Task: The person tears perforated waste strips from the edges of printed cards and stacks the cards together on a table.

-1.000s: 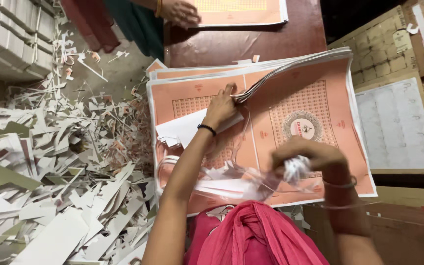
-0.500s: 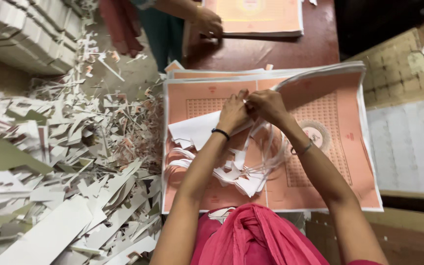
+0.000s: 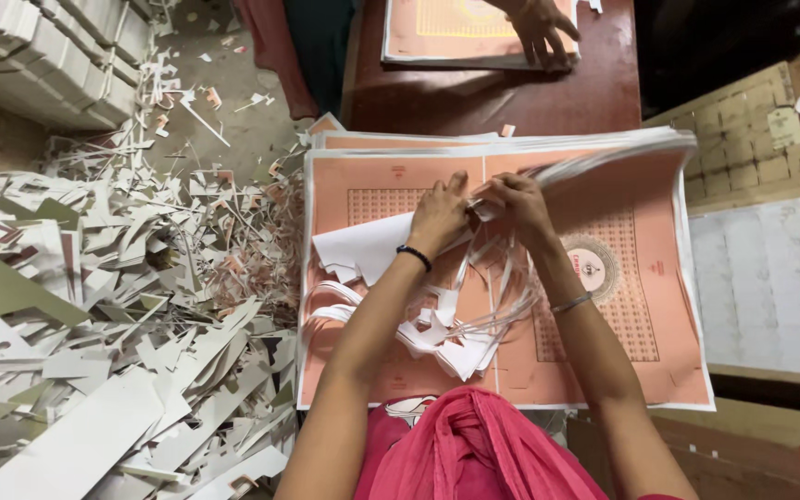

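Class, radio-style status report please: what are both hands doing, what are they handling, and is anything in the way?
Left hand and right hand together, fingers pinching white paper strips. Strips trail over peach printed sheets. Another person's hand on a farther stack, apart.

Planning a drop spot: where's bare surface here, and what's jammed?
Free: the brown table between the far sheet stack and the peach sheet stack. Crowded: the scrap pile at left; both hands tangled in white strips.

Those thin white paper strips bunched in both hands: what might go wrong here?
The thin white paper strips dangle in a loose tangle, so some could tear or slip from the left hand and right hand. They could also snag the lifted edges of the stack of salmon-pink printed sheets.
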